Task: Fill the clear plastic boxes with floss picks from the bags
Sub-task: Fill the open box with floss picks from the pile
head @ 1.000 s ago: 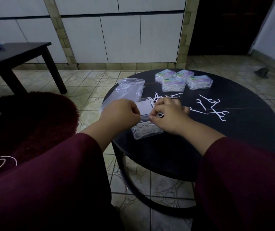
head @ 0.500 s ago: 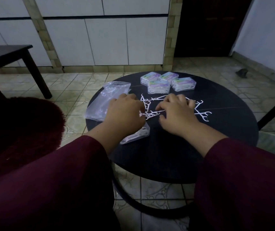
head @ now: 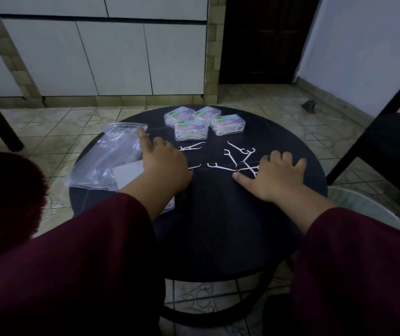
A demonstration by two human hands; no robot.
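Both hands spread apart since half a second ago. Left hand [head: 163, 166] fingers [head: 143, 135] straight, touching the bag [head: 106, 158] at the table's [head: 218, 238] left edge. Right hand [head: 279, 175] flat, open, on loose floss picks [head: 232, 161] mid-table. Open box [head: 169, 207] half hidden under left wrist; four filled boxes [head: 190, 128] at far edge. Risk: sweeping could flick picks off the table.

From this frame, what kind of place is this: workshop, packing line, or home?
Likely a room in a home, not a packing line: tiled floor, white cabinet doors along the wall, a small round table with a chair beside it.
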